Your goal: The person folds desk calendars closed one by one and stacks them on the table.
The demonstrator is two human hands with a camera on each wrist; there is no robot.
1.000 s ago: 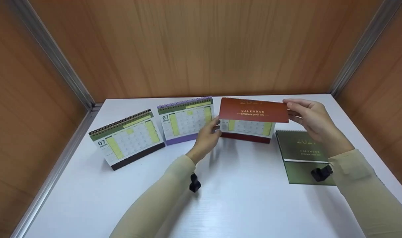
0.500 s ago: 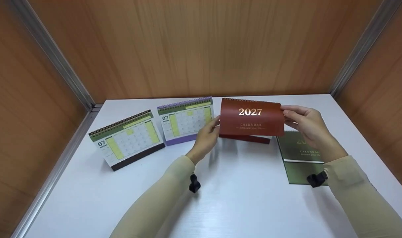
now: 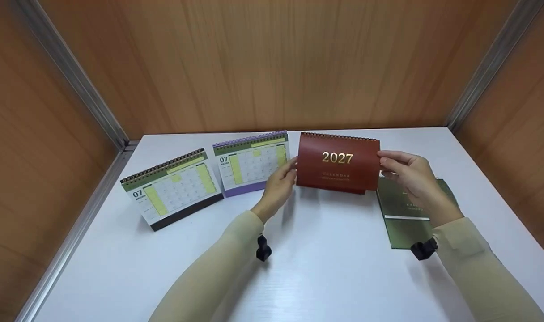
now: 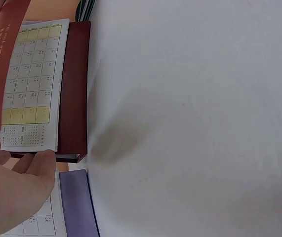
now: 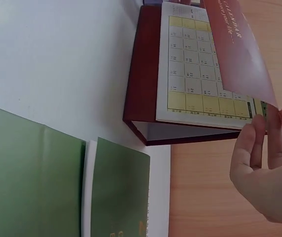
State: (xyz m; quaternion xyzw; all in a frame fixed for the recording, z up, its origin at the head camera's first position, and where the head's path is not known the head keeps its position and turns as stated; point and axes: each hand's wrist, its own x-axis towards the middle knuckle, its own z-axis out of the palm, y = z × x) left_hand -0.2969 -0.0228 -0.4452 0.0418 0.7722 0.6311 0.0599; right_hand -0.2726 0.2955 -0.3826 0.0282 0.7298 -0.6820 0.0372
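A red desk calendar (image 3: 337, 170) stands tent-like toward the back of the table, "2027" in gold on its cover. My left hand (image 3: 278, 188) holds its left side edge. The right hand (image 3: 410, 176) pinches the right edge of the red cover (image 5: 242, 54), which hangs forward over a July-style grid page (image 5: 190, 74) and stays apart from it in the right wrist view. In the left wrist view, the dark red base (image 4: 75, 89) rests on the table, with my left fingers at the page corner. Below the right hand lies a green 2027 calendar (image 3: 406, 232), partly hidden by that arm.
Left of the red calendar stands a purple-based desk calendar (image 3: 254, 165), open to month 07. Farther left is a black-based one (image 3: 173, 190), also at 07. Wood-grain panels (image 3: 272, 62) enclose the white table (image 3: 325, 268) at back and sides.
The red cover has swung down from a raised position to hang over the calendar's front, the right hand moving down and left with it. The left hand has kept its place.
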